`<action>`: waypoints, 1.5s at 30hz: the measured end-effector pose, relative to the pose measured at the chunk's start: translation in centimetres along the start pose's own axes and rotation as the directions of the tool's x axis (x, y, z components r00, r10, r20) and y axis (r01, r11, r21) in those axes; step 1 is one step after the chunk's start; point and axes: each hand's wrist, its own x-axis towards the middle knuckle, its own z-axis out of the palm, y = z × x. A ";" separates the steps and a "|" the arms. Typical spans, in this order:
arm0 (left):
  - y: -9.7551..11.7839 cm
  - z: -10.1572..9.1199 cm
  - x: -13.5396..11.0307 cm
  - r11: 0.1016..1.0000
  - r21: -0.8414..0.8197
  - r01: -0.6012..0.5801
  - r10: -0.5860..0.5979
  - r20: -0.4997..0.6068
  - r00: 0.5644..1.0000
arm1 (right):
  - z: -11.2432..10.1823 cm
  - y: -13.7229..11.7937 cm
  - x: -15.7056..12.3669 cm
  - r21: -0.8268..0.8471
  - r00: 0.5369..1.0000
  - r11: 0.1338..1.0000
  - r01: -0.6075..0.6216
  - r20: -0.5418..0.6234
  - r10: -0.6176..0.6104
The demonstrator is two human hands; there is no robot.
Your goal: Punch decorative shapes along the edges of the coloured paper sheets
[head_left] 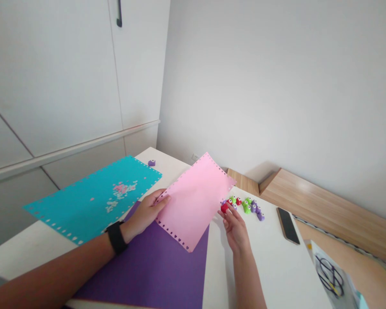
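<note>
My left hand (153, 207), with a black band on its wrist, pinches the left edge of a sheet of pink paper (196, 195). Small shapes, hearts among them, are punched along the sheet's edges. The paper is held tilted above a purple sheet (167, 266). In the fingers of my right hand (234, 225) is a small red craft punch (224, 208), close to the pink paper's right edge. Whether the punch grips the paper I cannot tell. Just behind that hand stand several green, purple and red craft punches (247, 206).
A blue sheet (99, 189) with punched edges lies at the left, carrying loose paper bits (120, 191). Behind it sits a purple punch (152, 163). A phone (287, 225) rests near the white table's (263, 262) right edge. Beyond are a wooden ledge (324, 206) and a dark cable (330, 274).
</note>
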 end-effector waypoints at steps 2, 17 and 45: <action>-0.1 0.1 0.0 1.000 -0.006 -0.002 0.002 -0.014 1.000 | 0.0 -0.1 0.0 -0.042 1.000 0.999 0.017 -0.024 -0.018; -0.4 0.1 0.1 1.000 -0.001 0.011 -0.011 0.006 1.000 | 0.1 -0.2 0.0 0.024 0.999 0.999 -0.031 0.030 0.031; 0.1 0.1 -0.1 0.948 -0.210 0.239 -0.181 0.261 0.948 | 1.1 -0.1 -0.7 -0.045 0.996 0.999 0.007 0.092 -0.002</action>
